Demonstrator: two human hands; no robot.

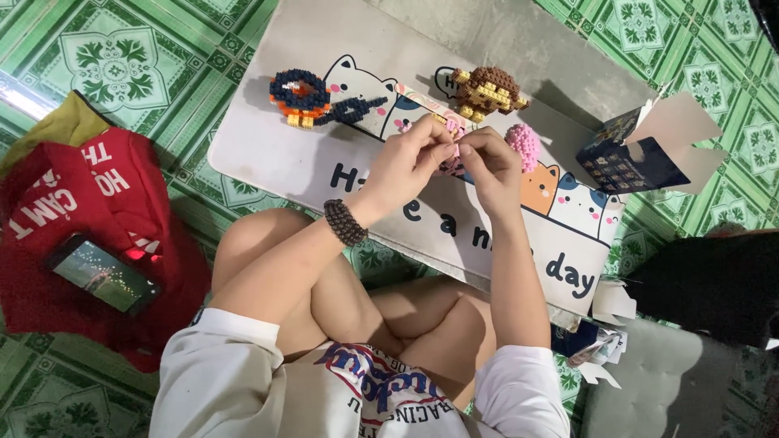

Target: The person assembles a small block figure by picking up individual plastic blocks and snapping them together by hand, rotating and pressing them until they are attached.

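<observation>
At the far left a phone (103,274) is lying face up with its screen lit on a red cloth (57,203) spread over the green tiled floor (114,57). Moving right, the person is sitting cross-legged behind a low white table (268,150), knees tucked up against its near edge. On the table's far side a navy-and-orange brick figure (302,96) is standing. The left forearm, wearing a dark beaded bracelet (346,222) at the wrist, is angling up from the knee toward the table's middle, and the left hand (407,161) is curling its fingers inward, pinching a small pink brick piece (452,156). That piece is sitting just above the tabletop between both hands. The right hand (492,168) is meeting it from the other side, fingertips closing on the same piece, the forearm rising almost straight from the lap. Beyond the hands a brown brick figure (487,92) is standing, a pink brick ball (524,146) is resting beside the right hand, and an opened blue carton (633,158) is lying at the right end.
</observation>
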